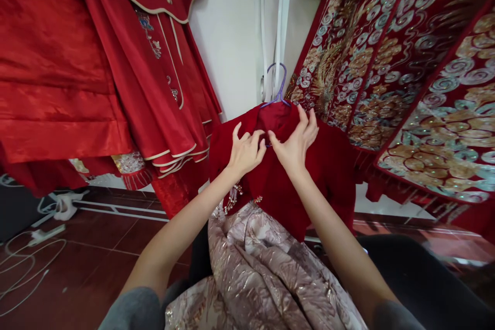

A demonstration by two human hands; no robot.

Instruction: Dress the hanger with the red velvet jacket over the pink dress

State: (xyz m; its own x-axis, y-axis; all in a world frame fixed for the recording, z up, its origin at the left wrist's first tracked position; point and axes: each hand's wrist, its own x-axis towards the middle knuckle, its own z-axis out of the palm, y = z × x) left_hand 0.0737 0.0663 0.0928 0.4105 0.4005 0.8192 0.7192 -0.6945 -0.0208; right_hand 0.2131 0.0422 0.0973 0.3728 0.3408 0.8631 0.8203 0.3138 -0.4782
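Observation:
A dark red velvet jacket (328, 165) hangs on a purple hanger (279, 85) in front of me. My left hand (245, 152) pinches the fabric just below the collar, its fingers curled together. Touching it from the right, my right hand (296, 142) grips the same spot at the jacket's front closure with thumb and fingers. Below the jacket hangs a pale pink and gold brocade skirt (255, 268) with beaded tassels (232, 198) at its top.
Red satin robes with cream trim (116, 62) hang at the left. Heavily embroidered red and gold garments (406, 62) hang at the right. A white wall (232, 36) is behind. White cables and a power strip (42, 234) lie on the dark red tiled floor.

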